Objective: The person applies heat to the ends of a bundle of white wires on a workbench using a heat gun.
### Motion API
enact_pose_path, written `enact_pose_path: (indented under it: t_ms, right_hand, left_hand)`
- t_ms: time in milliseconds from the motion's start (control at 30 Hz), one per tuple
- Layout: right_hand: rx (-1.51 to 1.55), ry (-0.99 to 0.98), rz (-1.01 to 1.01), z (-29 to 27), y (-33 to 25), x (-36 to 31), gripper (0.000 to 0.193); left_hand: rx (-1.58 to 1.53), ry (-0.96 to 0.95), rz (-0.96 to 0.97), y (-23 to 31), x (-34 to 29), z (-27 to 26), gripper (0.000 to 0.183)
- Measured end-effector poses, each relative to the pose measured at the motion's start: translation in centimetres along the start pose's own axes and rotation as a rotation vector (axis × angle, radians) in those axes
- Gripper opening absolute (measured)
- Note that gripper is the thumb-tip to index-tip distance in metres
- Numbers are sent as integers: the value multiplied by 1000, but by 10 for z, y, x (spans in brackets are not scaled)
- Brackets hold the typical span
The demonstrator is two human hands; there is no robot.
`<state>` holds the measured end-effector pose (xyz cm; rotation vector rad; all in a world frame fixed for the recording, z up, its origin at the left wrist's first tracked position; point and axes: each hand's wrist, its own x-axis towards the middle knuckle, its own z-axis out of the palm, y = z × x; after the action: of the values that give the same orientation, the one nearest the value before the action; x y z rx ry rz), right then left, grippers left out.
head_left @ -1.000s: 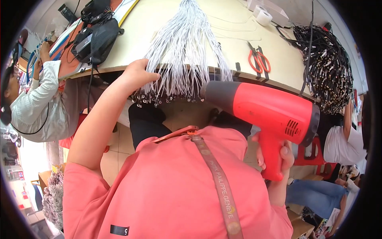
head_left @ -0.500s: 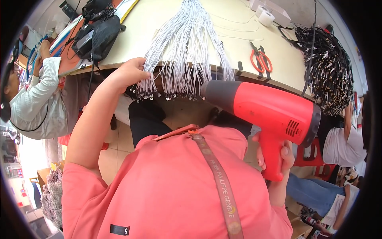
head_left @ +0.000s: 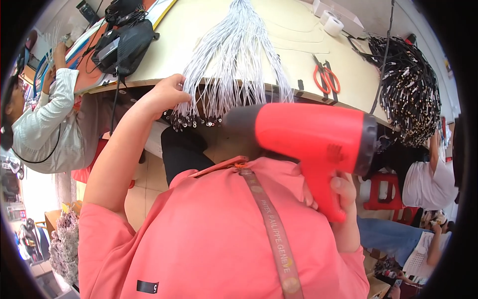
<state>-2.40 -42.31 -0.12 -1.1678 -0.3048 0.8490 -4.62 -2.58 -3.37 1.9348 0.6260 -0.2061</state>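
A wide fan of thin white wires [head_left: 234, 55] lies across the table and hangs over its front edge, small ring terminals on the ends. At the fan's left side my left hand [head_left: 172, 94] is closed, thumb and fingers pinching the outermost wires; its fingertips are partly hidden. My right hand [head_left: 344, 192] is wrapped round the handle of a red heat gun [head_left: 308, 132] with a dark nozzle. The gun is slightly blurred. Its nozzle points left, just below the hanging wire ends, and hides those on the right.
Orange-handled scissors [head_left: 326, 79] lie on the table [head_left: 298, 55] right of the wires. White rolls [head_left: 333, 26] stand behind. A black bag [head_left: 124, 50] sits at the left, a black cable bundle [head_left: 411, 94] hangs at the right. A person [head_left: 45, 124] works at far left.
My right hand has moved the heat gun to the left, bringing its nozzle further along beneath the wire ends. My left hand stays almost where it was on the wires.
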Motion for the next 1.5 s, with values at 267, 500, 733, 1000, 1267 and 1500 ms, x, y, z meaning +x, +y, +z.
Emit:
enact_pose_path:
  t_ms: [267, 500, 733, 1000, 1267, 1500]
  right_hand:
    - [117, -54, 22, 0, -8, 0, 60]
    - [37, 139, -303, -34, -8, -34, 71]
    - [42, 288, -194, -40, -2, -63, 74]
    - [54, 265, -106, -46, 4, -59, 76]
    - [94, 251, -101, -45, 8, -55, 74]
    - [122, 181, -58, -30, 2, -41, 72]
  left_hand:
    - [120, 38, 71, -6, -1, -1, 37]
    - [754, 513, 433, 14, -31, 36, 28]
    - [946, 224, 1090, 60, -20, 89, 32]
    - [1160, 181, 1148, 47, 7, 121, 31]
    - [1121, 149, 1104, 49, 5, 99, 12]
    - [1077, 127, 1050, 43, 5, 80, 16]
